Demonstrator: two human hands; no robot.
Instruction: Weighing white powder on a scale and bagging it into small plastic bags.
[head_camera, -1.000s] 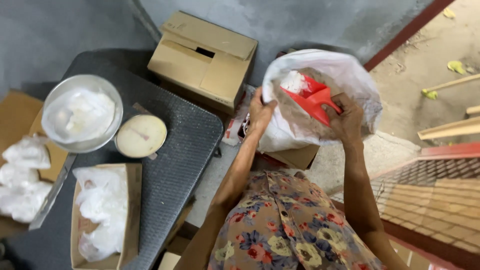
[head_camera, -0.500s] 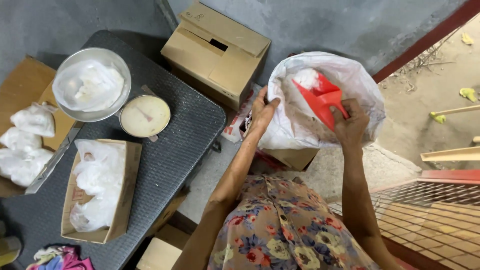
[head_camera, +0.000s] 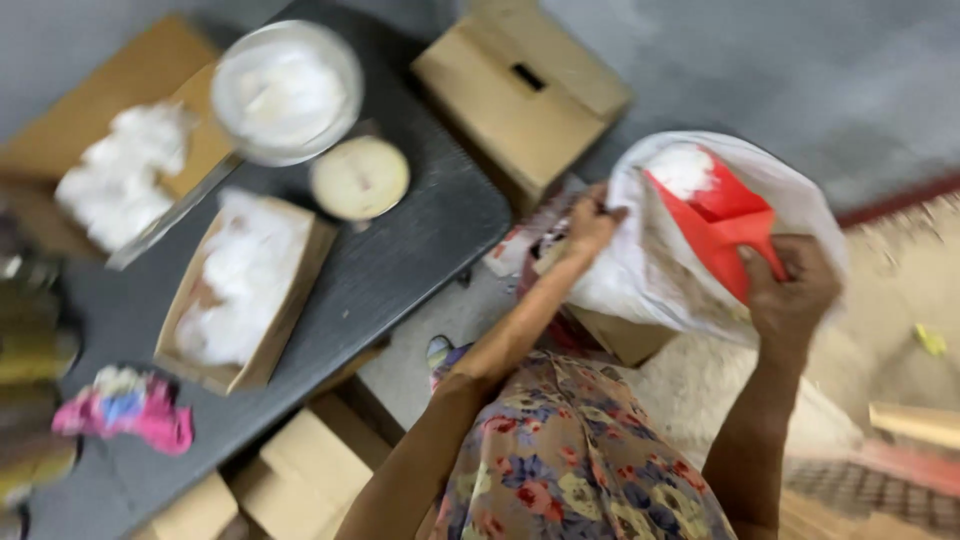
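Head view, motion-blurred. Right of centre, a white plastic bag (head_camera: 655, 270) stands open, mouth toward the camera. The left hand (head_camera: 592, 222) is closed, pinching the bag's rim on its left edge. The right hand (head_camera: 790, 290) is closed around the handle of a red scoop (head_camera: 715, 225), at the bag's right edge. The scoop sits inside the bag mouth, blade pointing to the upper left, with a heap of white powder (head_camera: 682, 168) at its far end. Both forearms rise from the bottom of the frame over a floral-print garment (head_camera: 570, 460) at bottom centre.

The bag rests on a cardboard box (head_camera: 625, 338), only partly visible under it. Behind it, upper centre, a closed brown cardboard box (head_camera: 520, 90) with a slot in its top stands on the grey floor (head_camera: 800, 70).

Left half of the frame: a dark table (head_camera: 400, 250). On it, upper left, a round metal bowl (head_camera: 288, 92) holding something white. Just beside it to the lower right, a small round cream-coloured dial scale (head_camera: 360, 178); face too blurred to tell detail. Below that, an open cardboard tray (head_camera: 240, 290) filled with white bagged material. Far upper left, more white bags (head_camera: 120, 175) lying on flat brown cardboard. A pink and blue cloth (head_camera: 130, 408) lies at lower left on the table. Bottom centre-left, more cardboard boxes (head_camera: 310, 470) below the table edge.
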